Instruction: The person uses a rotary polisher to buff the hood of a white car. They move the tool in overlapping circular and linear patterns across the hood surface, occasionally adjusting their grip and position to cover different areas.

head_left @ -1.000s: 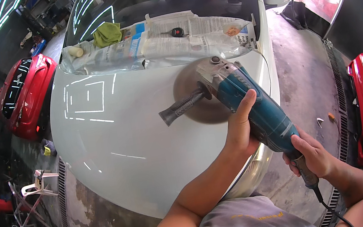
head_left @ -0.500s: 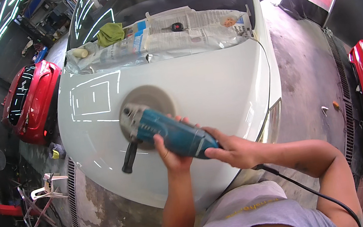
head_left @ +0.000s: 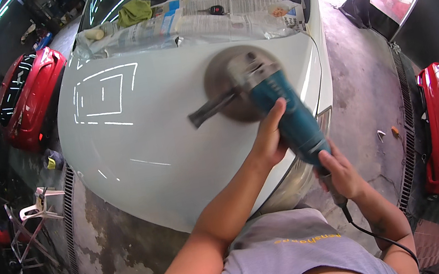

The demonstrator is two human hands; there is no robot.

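On the right-hand half of the glossy white car hood (head_left: 122,168) sits a corded teal power polisher (head_left: 300,127), its head toward the hood's far edge and its tail overhanging the near right side.

Handling, as judged: weighty, with much of the load in the metal gearhead (head_left: 248,70); rigid and not fragile; the smooth teal casing could slip under a damp palm. Sound holds are the slim rear grip, the casing behind the gearhead, and the black side handle (head_left: 210,110). The round edge is to be kept free of fingers.

Grip: the left hand (head_left: 271,143) is clamped around the casing above the hood's right side, thumb on top, fingers mostly hidden. The right hand (head_left: 342,172) is wrapped about the rear grip, just off the hood's near right edge. Neither holds the side handle.

Appearance: teal casing, scuffed grey gearhead, ribbed dark handle pointing toward the hood's left. The round grey-brown pad (head_left: 219,74) is blurred and appears to lie against the hood; its contact line is hidden. A black cord (head_left: 382,237) trails from the tail, away from the hood.

Along the hood's far edge lie newspaper sheets (head_left: 203,26), bearing a crumpled green cloth (head_left: 134,12) and a black key fob (head_left: 216,10).
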